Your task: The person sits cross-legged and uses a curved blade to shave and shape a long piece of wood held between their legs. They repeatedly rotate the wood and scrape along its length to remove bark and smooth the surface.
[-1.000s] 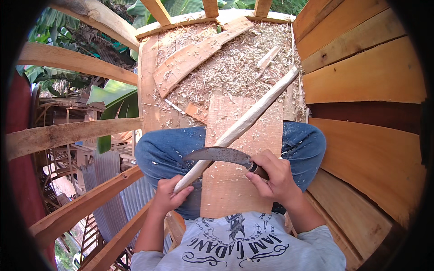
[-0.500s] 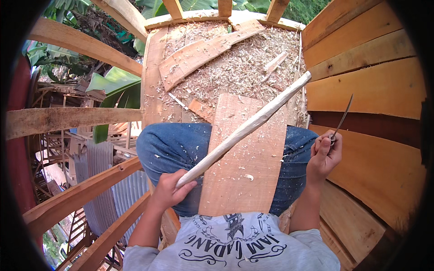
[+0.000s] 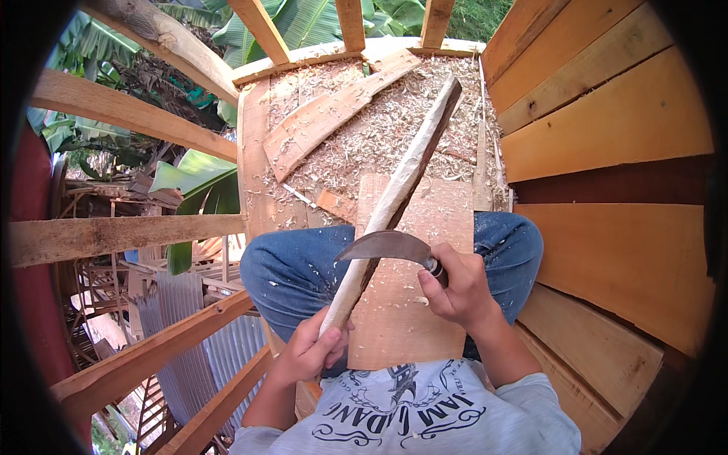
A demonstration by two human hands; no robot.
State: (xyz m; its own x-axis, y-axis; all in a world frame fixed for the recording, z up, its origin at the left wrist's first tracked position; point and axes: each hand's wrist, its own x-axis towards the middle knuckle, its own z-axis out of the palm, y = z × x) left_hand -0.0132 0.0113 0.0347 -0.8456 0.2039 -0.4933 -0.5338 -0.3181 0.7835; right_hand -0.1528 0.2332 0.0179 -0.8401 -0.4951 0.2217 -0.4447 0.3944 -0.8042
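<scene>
My left hand (image 3: 311, 347) is closed around the near end of a long wooden stick (image 3: 406, 171), which slants up and away to the right. Pale, whittled wood shows on the stick's left side, and dark bark runs along its right side. In my right hand (image 3: 458, 290) is the dark handle of a sickle (image 3: 388, 245). Its curved blade lies across the lower part of the stick; whether it touches the wood I cannot tell. Beneath both, a flat board (image 3: 413, 303) rests over my lap, between my knees, with a few shavings on it.
Curled wood shavings (image 3: 341, 129) cover much of the plank floor ahead. A long offcut plank (image 3: 326, 114) and a small wood block (image 3: 336, 205) lie among them. Wooden rails (image 3: 136, 239) stand at the left, and a plank wall (image 3: 607, 258) rises close on the right.
My right hand has swung in from the right, bringing the sickle blade across the stick. The stick has turned steeper, and its dark bark side now shows.
</scene>
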